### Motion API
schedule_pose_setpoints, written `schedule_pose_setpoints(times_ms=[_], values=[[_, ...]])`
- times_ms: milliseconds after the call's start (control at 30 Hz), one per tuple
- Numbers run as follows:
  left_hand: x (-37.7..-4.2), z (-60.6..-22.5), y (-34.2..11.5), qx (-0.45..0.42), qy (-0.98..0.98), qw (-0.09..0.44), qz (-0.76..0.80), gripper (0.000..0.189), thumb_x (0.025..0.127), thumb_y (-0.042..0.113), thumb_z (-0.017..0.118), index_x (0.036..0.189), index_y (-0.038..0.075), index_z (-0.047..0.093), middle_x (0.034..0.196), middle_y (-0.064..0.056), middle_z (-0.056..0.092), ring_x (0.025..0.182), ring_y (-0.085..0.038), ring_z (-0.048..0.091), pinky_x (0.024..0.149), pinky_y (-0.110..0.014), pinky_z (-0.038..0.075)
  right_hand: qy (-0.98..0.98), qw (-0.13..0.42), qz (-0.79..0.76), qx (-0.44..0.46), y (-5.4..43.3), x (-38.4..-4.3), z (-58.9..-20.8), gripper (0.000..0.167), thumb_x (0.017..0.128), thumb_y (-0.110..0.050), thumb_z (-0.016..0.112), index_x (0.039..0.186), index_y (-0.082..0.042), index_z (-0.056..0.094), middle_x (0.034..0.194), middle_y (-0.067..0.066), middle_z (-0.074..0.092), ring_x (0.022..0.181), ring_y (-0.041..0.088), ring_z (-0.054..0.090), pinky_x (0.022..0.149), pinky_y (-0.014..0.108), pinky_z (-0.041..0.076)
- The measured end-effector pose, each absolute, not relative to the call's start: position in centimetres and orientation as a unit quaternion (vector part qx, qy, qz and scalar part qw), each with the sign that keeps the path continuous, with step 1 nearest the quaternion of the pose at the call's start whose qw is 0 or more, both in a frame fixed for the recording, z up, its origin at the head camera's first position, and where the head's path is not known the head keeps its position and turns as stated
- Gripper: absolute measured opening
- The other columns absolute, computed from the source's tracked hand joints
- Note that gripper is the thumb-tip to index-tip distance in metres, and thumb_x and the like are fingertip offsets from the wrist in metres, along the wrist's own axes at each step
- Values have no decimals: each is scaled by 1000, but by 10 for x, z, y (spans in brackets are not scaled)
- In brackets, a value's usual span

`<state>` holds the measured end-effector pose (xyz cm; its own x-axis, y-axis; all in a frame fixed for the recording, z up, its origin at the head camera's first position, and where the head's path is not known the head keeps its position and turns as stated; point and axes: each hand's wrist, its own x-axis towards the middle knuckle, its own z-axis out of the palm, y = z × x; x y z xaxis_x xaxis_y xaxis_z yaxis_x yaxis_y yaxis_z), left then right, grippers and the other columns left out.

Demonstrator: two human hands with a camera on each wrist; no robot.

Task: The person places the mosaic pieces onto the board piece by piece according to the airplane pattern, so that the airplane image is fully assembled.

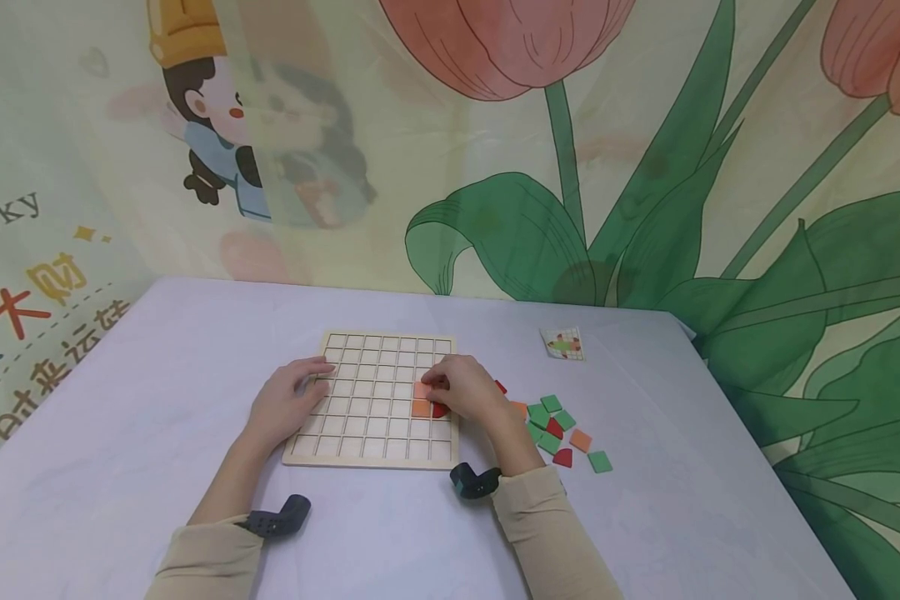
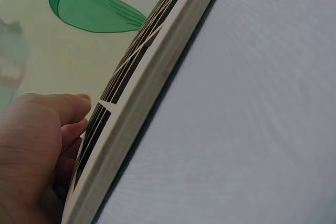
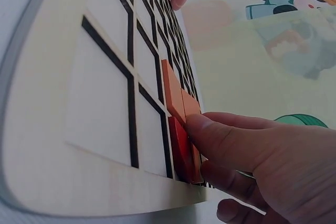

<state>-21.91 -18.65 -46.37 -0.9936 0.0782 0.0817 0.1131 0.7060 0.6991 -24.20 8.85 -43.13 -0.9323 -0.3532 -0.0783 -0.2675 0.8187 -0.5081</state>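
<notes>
Gridded board [image 1: 371,462] lies flat on the table [image 1: 720,517], between both hands, prob. so each can reach it easily. L hand [image 1: 281,402] is relaxed, not clenched, fingers resting at the board's left edge; it grasps no tile, likely there to steady the board vs. sliding. R hand [image 1: 468,389] has thumb + fingertips pinched on an orange tile [image 1: 422,390] in the grid's right part; can't tell how firmly, as the fingers hide part of it. Second orange tile [image 1: 421,408] sits in the cell just below (nearer the person), w/ a red tile [image 1: 440,410] right beside it, partly under the hand; cell walls presumably stop them shifting. Loose tiles [image 1: 548,442] (green, red, orange) lie scattered on the table R of the board, prob. b/c that's the R hand's side. Small picture card [image 1: 563,343] lies beyond them, face up, apparently as a ref. in sight but out of the way.
</notes>
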Motion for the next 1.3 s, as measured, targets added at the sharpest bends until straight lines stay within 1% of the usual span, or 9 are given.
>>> schedule_pose_setpoints(times_ms=[267, 800, 1300], values=[[-220, -464, -187, -61, -923, 27, -379, 35, 94, 18, 53, 126, 4, 59, 143, -16, 47, 138, -39, 33, 112, -53, 23, 954, 77, -239, -167, 89, -242, -431, 21, 84, -19, 73, 105, -17, 72, 94, -5, 66, 84, 11, 56, 78, 26, 47], [-220, -464, -187, -54, -923, 19, -380, 35, 95, 19, 53, 127, 6, 58, 144, -16, 45, 138, -38, 31, 112, -54, 21, 953, 77, -250, -152, 89, -239, -431, 21, 85, -20, 72, 106, -17, 74, 100, -4, 66, 95, 13, 60, 85, 30, 48], [-220, -464, -187, -54, -924, 22, -378, 34, 95, 19, 53, 126, 6, 59, 144, -16, 46, 138, -39, 32, 112, -54, 22, 955, 70, -232, -170, 89, -240, -430, 22, 84, -19, 73, 105, -16, 75, 98, -4, 66, 93, 13, 60, 82, 28, 48]])
